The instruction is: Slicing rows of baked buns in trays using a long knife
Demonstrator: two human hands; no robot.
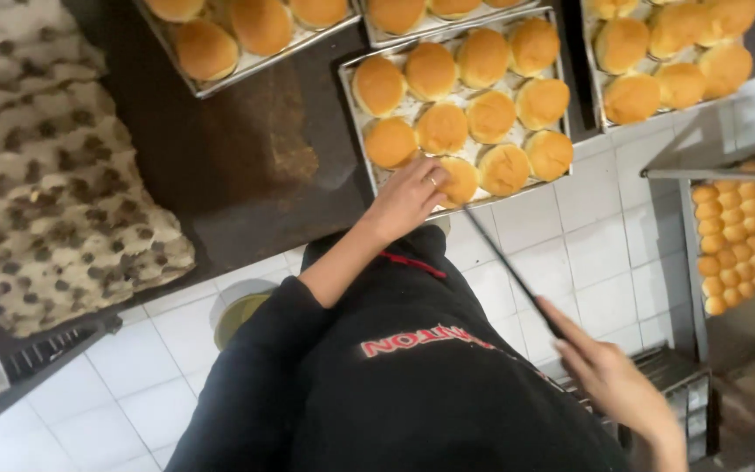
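Observation:
My left hand reaches forward to a metal tray of golden round buns and grips the bun at the tray's near edge. A ring shows on one finger. My right hand is low on the right, closed on the handle of a long dark knife. The blade slants up and left, and its tip ends just short of the tray's near edge. My black top fills the bottom middle of the view.
Three more trays of buns lie on the dark counter. A spotted cloth covers the left. A rack with small buns stands at right. White floor tiles and a round container lie below.

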